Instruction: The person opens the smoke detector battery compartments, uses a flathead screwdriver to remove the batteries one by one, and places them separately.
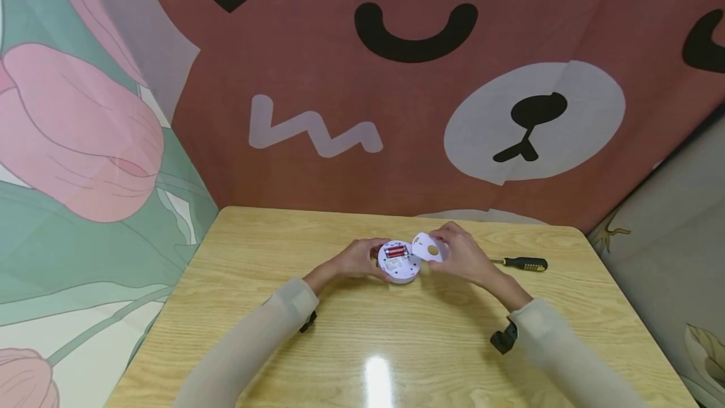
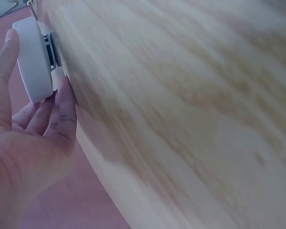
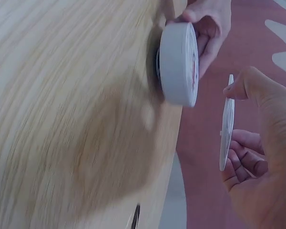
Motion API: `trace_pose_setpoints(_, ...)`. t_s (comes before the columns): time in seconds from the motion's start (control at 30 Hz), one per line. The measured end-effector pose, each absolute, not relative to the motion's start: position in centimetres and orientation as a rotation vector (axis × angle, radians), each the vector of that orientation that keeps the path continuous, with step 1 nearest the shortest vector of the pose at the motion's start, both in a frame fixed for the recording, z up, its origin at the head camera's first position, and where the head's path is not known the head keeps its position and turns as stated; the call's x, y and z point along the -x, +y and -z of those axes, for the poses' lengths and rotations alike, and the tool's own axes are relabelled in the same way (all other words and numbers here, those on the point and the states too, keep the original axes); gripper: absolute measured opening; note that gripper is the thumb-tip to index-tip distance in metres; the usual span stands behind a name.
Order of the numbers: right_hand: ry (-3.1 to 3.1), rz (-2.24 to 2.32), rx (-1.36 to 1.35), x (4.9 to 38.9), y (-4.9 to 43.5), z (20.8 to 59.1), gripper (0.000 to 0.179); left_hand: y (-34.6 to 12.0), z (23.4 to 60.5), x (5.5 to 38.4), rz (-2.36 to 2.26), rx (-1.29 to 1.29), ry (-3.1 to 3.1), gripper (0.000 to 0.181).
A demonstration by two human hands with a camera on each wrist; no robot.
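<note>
A white round device (image 1: 401,278) faces up with red batteries (image 1: 396,252) showing in its compartment. My left hand (image 1: 357,259) grips it by the left side, thumb on the near rim and fingers around the far side. In the left wrist view, the device's white side wall (image 2: 32,59) stands close over the table, a dark part beneath it. My right hand (image 1: 466,257) pinches a thin white cover (image 1: 421,247) with a round hole by its edge. The cover is tilted beside the device; the right wrist view shows a gap between them.
A screwdriver (image 1: 525,264) with a black and yellow handle lies on the wooden table (image 1: 255,307), right of my right hand. Behind the table's far edge hangs a printed cloth (image 1: 317,175) with a bear face.
</note>
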State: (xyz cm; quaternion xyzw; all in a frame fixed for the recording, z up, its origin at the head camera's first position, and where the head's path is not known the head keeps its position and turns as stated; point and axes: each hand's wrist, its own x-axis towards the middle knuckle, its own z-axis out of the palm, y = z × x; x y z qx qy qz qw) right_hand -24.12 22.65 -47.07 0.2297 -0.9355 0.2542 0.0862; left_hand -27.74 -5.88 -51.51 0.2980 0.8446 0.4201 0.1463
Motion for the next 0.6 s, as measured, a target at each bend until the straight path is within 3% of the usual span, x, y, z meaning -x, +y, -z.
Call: trace_pose_setpoints(0.6, -2.802, -0.652, -0.785, 22.9, 30.0, 47.7, 0.055, -5.2, 51.4, 27.7, -1.088, -0.78, 2.485, 0.11)
